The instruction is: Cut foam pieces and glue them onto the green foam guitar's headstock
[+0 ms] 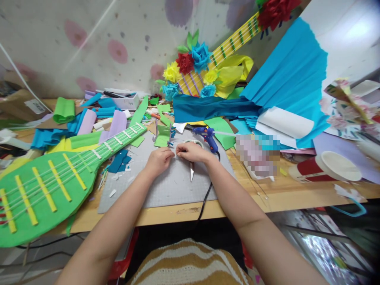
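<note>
Over the grey cutting mat (166, 194), my left hand (160, 161) and my right hand (190, 152) meet almost fingertip to fingertip, both with fingers pinched closed. Between them shows a tiny pale bit, too small to name. Scissors (192, 174) lie under my right hand, blades toward me, and a roll of tape seems to lie just behind it. A blue hot glue gun (206, 136) rests behind and to the right, its black cord running off the table's front edge. Just beyond my left hand is a folded green paper piece (162, 136) with small blue strips beside it.
A green lute-shaped paper model (44, 194) fills the left side, overhanging the table edge. Behind are a yellow flower-covered one (192, 81), blue crepe paper (285, 83) and a white box (126, 101) of tools. A red and white cup (326, 166) lies on its side at right.
</note>
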### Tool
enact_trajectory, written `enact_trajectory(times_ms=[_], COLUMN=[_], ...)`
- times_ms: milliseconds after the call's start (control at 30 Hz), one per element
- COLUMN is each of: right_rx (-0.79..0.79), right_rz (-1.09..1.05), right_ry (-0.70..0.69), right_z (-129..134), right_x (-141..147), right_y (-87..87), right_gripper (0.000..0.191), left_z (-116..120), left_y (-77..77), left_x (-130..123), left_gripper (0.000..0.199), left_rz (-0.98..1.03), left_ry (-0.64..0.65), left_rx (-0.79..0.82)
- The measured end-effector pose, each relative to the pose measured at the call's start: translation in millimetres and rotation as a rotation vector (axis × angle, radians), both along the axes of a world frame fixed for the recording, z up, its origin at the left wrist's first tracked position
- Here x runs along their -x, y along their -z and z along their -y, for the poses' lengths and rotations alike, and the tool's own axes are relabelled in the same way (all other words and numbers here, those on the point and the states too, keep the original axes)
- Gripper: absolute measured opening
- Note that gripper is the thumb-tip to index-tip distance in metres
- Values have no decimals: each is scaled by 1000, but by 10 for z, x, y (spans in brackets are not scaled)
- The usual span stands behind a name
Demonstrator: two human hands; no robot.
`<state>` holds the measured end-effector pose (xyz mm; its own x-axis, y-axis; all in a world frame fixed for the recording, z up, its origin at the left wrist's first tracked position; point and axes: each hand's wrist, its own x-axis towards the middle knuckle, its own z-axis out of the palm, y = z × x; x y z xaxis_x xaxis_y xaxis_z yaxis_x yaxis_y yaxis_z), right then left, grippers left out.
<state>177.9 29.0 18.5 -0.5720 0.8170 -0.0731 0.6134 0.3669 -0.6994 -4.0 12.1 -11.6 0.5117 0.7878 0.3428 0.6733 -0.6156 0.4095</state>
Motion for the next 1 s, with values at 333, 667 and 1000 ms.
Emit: enact_trajectory(times_ms=[333, 667, 1000], right_rx=[84, -152, -282], right_rz=[-87, 142, 260], right_ry=[-67, 316, 410], right_z=[-11, 55, 111], right_x=[-36, 170, 348], right_y=[-13, 36, 110], right_gripper=[12, 18, 21], left_z=[-33, -97, -212], left_y=[-42, -94, -13], left_x=[25, 17, -130], left_gripper=[17, 21, 18], left_rz=[161, 320, 266], left_ry=[52, -437, -532], left_rx=[147, 28, 104])
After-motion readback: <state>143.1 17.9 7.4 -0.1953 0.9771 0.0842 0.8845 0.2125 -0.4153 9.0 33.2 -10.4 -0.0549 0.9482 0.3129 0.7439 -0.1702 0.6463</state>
